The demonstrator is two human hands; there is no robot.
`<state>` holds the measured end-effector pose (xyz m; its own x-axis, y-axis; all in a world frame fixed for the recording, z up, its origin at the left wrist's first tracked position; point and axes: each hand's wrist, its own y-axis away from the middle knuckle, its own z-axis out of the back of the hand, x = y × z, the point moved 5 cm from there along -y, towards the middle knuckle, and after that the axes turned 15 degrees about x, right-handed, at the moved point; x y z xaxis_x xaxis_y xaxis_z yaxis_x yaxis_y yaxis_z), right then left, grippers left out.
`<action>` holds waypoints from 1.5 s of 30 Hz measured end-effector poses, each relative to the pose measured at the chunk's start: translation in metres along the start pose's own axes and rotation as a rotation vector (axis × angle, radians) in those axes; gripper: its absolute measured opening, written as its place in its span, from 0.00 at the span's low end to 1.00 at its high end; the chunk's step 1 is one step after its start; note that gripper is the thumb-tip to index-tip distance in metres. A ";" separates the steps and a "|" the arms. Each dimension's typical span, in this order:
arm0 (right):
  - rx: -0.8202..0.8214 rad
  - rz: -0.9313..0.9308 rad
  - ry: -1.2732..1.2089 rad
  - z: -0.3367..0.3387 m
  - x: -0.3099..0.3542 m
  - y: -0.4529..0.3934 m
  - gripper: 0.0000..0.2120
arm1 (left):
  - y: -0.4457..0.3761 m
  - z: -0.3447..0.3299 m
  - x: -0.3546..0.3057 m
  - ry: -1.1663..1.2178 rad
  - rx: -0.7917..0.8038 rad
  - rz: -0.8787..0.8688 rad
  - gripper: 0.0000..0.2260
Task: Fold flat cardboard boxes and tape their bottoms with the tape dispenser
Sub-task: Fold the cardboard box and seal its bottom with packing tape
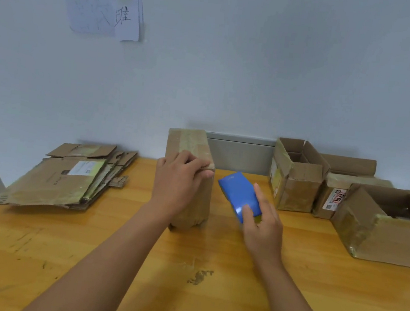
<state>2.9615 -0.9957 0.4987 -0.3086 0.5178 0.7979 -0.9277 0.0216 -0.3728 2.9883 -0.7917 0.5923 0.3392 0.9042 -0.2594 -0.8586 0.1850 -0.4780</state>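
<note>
- Cardboard box (200, 152) standing upside down near the back of the counter (207, 297), taped bottom facing up; possibly tipping toward the wall if pressed off-centre, being tall and narrow.
- Left hand (177, 185) curling over the box's near top edge, fingers bending along the corner and gripping it; risking a slide across the smooth wood if that grip loosens during a tape pull.
- Blue tape dispenser (241, 197) hanging just right of the box, apart from it, right hand (261, 223) wrapping round its handle with a finger lying on the blue cover; tape possibly sticking to itself or to fingers before reaching the seam.
- Old tape already wrinkling on the bottom; a fresh strip likely bridging those ridges and lifting.
- Blade end not showing, so impossible to tell how close to skin.
- Open boxes (296, 177) crowding the right side; possibly getting knocked by a wide swing of the dispenser.
- Flat cardboard stack (67, 177) waiting on the left, well apart.
</note>
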 end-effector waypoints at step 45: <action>0.161 0.356 -0.004 -0.057 0.064 -0.068 0.22 | 0.021 -0.013 0.061 0.517 -0.090 -0.127 0.21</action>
<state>3.0162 -0.9154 0.5485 -0.6179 0.4649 0.6341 -0.7833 -0.2937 -0.5479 2.9961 -0.7375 0.5559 0.6029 0.5649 -0.5634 -0.7698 0.2265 -0.5967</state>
